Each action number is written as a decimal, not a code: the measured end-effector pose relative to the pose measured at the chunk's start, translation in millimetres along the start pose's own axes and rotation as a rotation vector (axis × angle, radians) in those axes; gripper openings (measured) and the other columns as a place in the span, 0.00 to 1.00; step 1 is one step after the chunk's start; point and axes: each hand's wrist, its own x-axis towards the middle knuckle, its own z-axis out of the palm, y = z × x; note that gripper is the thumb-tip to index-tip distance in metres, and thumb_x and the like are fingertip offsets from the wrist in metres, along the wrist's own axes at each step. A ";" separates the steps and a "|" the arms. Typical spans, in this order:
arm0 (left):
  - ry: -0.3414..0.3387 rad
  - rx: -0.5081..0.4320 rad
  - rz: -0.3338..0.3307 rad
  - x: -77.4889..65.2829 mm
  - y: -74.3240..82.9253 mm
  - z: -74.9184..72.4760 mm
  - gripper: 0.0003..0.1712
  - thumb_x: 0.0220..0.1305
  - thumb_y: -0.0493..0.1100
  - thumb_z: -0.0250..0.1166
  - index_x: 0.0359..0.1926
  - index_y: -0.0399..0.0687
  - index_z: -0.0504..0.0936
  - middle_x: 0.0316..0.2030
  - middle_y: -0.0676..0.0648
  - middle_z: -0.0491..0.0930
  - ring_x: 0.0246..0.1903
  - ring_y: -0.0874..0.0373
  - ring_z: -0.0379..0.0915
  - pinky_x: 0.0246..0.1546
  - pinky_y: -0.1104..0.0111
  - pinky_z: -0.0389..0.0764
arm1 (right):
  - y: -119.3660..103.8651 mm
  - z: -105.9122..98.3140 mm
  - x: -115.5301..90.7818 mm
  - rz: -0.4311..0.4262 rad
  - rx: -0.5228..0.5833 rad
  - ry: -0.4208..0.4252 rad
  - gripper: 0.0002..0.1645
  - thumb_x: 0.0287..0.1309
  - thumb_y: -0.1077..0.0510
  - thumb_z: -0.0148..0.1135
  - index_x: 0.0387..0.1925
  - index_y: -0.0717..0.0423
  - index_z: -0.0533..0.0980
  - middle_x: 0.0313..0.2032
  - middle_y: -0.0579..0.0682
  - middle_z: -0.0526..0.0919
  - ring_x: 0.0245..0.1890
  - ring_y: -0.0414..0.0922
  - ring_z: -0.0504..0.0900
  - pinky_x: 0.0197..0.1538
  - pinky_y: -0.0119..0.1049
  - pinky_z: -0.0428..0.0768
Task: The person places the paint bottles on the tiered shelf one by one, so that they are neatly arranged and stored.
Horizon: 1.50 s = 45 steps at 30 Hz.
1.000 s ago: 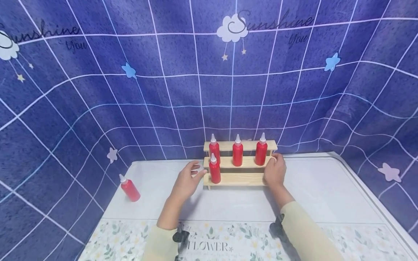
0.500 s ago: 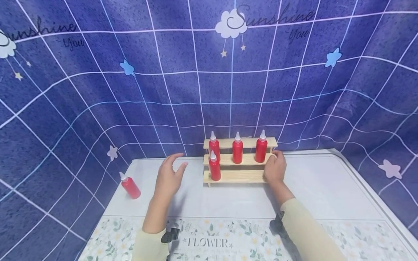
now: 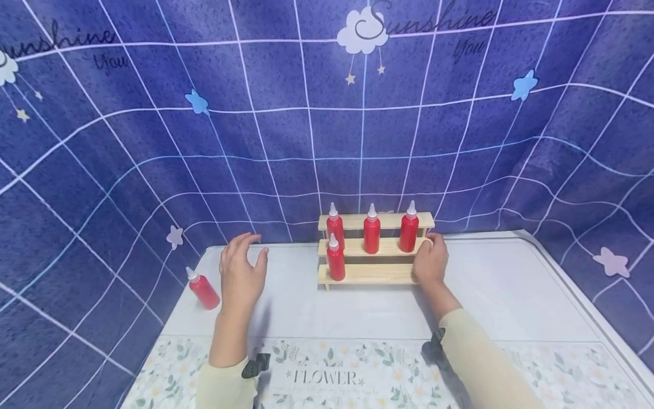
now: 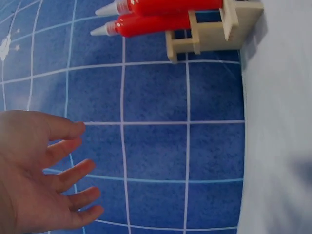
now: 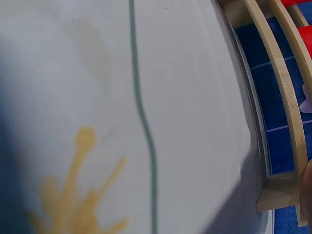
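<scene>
My right hand [image 3: 431, 260] grips the right end of a three-step wooden display rack [image 3: 380, 274]; only a sliver of that hand [image 5: 307, 190] shows in the right wrist view. Three red squeeze bottles [image 3: 372, 236] with white pointed tips stand in a row on the middle step. Another red bottle [image 3: 336, 263] is at the left end of the lowest step. My left hand [image 3: 240, 278] is in the air left of the rack, holding nothing, with thumb and fingers spread apart in the left wrist view. Just left of it, a lone red squeeze bottle [image 3: 205, 292] stands on the table.
The white table [image 3: 511, 289] has a flower-printed front strip [image 3: 327, 378] with lettering. Behind and at both sides hangs a blue gridded curtain [image 3: 276, 136], close behind the rack. A raised rim [image 3: 567, 279] runs along the table's right side.
My left hand has moved left, away from the bottle on the lowest step and toward the lone bottle, its fingers spreading. The right hand keeps its grip on the rack; the bottles have not moved.
</scene>
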 end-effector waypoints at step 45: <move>-0.022 -0.158 -0.462 7.1 -90.8 -68.6 0.47 0.74 0.54 0.65 0.83 0.45 0.54 0.81 0.32 0.58 0.81 0.32 0.52 0.83 0.42 0.53 | 0.0 -0.3 -0.1 -0.006 -0.013 0.003 0.25 0.71 0.59 0.40 0.58 0.67 0.75 0.59 0.70 0.81 0.65 0.68 0.77 0.70 0.61 0.72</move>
